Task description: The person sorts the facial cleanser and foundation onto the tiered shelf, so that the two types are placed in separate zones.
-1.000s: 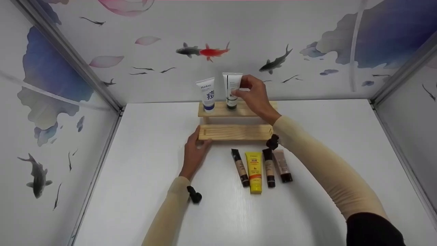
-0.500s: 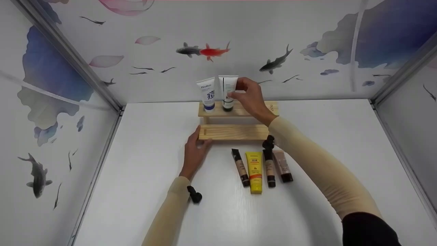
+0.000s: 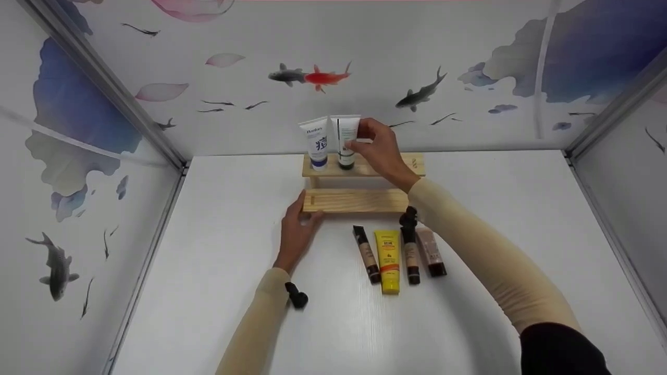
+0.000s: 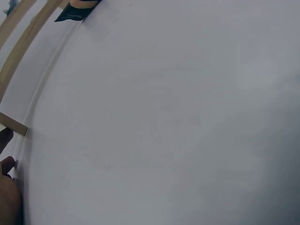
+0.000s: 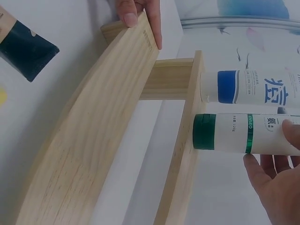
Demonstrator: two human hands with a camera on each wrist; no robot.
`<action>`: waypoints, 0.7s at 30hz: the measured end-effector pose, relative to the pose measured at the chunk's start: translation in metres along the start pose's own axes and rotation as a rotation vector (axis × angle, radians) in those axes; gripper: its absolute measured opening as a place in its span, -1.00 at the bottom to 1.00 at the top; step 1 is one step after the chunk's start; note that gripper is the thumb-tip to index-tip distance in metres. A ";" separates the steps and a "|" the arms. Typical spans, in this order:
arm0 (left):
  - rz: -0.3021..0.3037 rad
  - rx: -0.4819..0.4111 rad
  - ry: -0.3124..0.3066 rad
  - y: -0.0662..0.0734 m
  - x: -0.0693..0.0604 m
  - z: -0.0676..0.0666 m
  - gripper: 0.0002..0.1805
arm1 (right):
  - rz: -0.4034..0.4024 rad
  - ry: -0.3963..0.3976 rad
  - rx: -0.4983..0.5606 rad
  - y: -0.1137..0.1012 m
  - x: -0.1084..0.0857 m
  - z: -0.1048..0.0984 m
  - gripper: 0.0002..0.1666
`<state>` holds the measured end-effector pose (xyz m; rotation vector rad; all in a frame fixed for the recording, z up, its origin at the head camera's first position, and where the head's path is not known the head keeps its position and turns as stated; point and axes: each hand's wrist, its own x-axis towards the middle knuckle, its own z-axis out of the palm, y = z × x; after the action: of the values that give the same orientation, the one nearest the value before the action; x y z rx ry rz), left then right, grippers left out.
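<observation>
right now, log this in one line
right hand: holds green-capped tube on upper shelf; left hand: grips lower shelf; four tubes: lying on table

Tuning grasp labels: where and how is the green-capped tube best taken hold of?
Probably by the upper body of the green-capped tube, coming from the right, where the right hand holds it, thumb in front. It is upright, cap down, at the rear shelf, widening to a flat top, and the blue-capped tube crowds its left.
</observation>
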<state>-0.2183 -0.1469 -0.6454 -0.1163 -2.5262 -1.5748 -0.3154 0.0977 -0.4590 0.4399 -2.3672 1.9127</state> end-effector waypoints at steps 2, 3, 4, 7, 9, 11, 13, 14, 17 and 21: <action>-0.003 -0.007 0.001 0.000 0.000 0.000 -0.06 | -0.006 -0.011 0.000 0.000 -0.001 0.000 -0.54; -0.005 -0.009 0.001 0.000 0.000 0.000 -0.06 | -0.009 -0.016 0.002 0.000 -0.001 -0.001 -0.53; -0.007 -0.007 0.002 0.000 0.000 0.000 -0.06 | -0.011 -0.019 0.005 0.000 -0.002 -0.001 -0.52; -0.014 -0.003 0.003 0.000 -0.001 0.000 -0.05 | -0.022 -0.025 0.001 0.003 -0.005 -0.004 -0.51; -0.015 -0.001 0.003 0.001 -0.001 0.000 -0.04 | -0.031 -0.023 -0.002 0.004 -0.007 -0.006 -0.51; -0.012 -0.002 0.004 0.001 -0.001 0.000 -0.03 | -0.044 -0.021 -0.003 0.006 -0.009 -0.009 -0.53; -0.009 -0.001 0.003 0.000 -0.001 0.000 -0.03 | -0.051 -0.018 -0.011 0.007 -0.013 -0.012 -0.54; -0.009 -0.003 0.002 0.000 -0.001 0.000 -0.03 | -0.053 -0.016 -0.016 0.007 -0.014 -0.014 -0.54; -0.009 -0.005 0.005 0.000 -0.001 0.000 -0.04 | -0.055 -0.016 -0.026 0.007 -0.020 -0.019 -0.52; -0.020 -0.003 0.007 0.002 -0.001 0.001 -0.05 | -0.057 -0.015 -0.035 0.006 -0.027 -0.025 -0.51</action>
<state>-0.2173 -0.1451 -0.6446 -0.0863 -2.5271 -1.5837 -0.2940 0.1276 -0.4650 0.5159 -2.3666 1.8468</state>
